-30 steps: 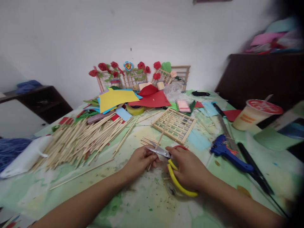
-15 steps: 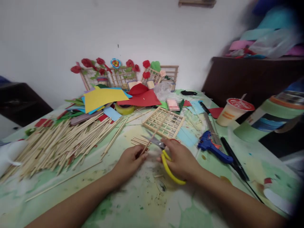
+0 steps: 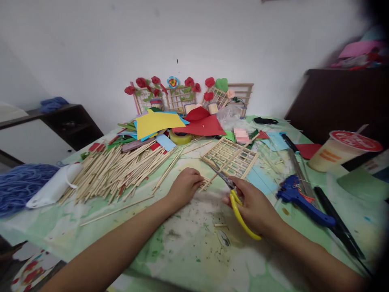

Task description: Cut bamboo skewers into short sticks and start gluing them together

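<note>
Yellow-handled scissors are in my right hand, their blades parted and pointing up and left. A thin wooden stick runs between the blades and slants across a wooden lattice panel. My left hand has its fingers pinched near the stick's lower end, beside several short cut sticks; its fingertips are partly hidden, so what they grip is unclear. A short stick piece lies on the patterned tablecloth below the hands.
Loose sticks form a large pile at left, near blue yarn. Coloured paper and paper flowers stand behind. A blue glue gun, a black tool and a drink cup are at right.
The view has turned left, so the tabletop appears shifted right. My left hand has moved nearer the short cut sticks. The scissors stay in my right hand.
</note>
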`<state>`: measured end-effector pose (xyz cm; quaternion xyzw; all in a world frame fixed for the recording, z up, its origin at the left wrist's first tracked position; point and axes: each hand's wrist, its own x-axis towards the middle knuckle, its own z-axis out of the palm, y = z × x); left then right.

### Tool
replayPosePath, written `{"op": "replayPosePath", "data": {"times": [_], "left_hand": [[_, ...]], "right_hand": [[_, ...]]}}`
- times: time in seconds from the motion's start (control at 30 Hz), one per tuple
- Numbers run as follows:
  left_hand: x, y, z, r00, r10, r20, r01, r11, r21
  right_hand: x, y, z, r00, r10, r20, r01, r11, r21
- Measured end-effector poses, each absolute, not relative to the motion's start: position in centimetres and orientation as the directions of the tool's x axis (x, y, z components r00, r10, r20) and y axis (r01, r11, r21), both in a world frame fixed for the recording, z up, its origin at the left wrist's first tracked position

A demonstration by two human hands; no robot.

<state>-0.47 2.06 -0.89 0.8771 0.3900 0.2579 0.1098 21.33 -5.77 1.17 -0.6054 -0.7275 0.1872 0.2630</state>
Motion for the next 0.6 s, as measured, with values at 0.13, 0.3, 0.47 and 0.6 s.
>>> {"op": "replayPosePath", "data": {"times": [0.13, 0.3, 0.47, 0.6], "left_hand": [[-0.7, 1.5, -0.6, 0.488, 0.762, 0.427, 0.587, -0.648, 0.485], [-0.1, -0.7, 0.3, 0.408, 0.853, 0.326, 0.354, -0.477, 0.804], [0.8, -1.9, -0.2, 0.443, 0.878, 0.183, 0.203, -0.297, 0.933], [0.8, -2.1, -0.5, 0.414, 0.903, 0.112, 0.208, -0.214, 0.954]], "right_hand": [[21.3, -5.8, 1.1, -0.138, 0.978, 0.157, 0.797, 0.204, -0.568], [20.9, -6.0, 1.1, -0.165, 0.974, 0.154, 0.822, 0.222, -0.525], [20.4, -6.3, 1.1, -0.189, 0.974, 0.126, 0.847, 0.226, -0.48], [20.0, -6.5, 1.3, -0.226, 0.968, 0.107, 0.843, 0.249, -0.477]]}}
